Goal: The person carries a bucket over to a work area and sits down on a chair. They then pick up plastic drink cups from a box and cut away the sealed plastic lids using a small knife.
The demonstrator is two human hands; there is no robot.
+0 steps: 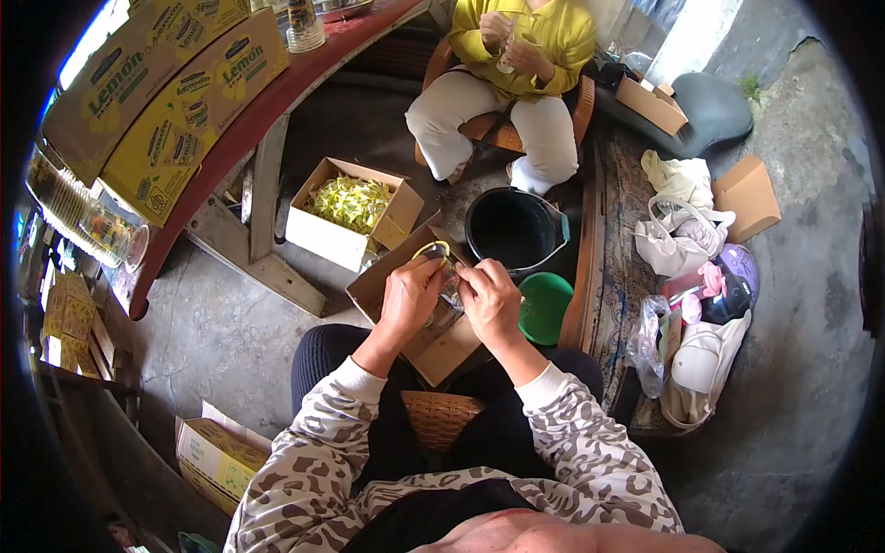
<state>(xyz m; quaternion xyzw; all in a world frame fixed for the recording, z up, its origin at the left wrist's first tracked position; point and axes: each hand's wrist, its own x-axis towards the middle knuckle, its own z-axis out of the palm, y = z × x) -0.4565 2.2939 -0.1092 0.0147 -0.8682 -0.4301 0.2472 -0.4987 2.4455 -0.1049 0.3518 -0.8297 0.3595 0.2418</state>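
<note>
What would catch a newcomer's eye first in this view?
Probably the open box of bright yellow-green strips on the floor, left of the black bucket. Next, at upper left, the big yellow Lemon cartons on the red table. Then, at centre, the left hand and right hand at a clear, yellow-rimmed piece.

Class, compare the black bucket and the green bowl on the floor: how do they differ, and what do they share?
The bucket is black, while the bowl is green. The bucket is wider across than the bowl. The bucket has a handle with a pale blue-green grip; the bowl shows no handle. The bucket is farther from the camera wearer, the bowl nearer. Both have a round outline.
</note>
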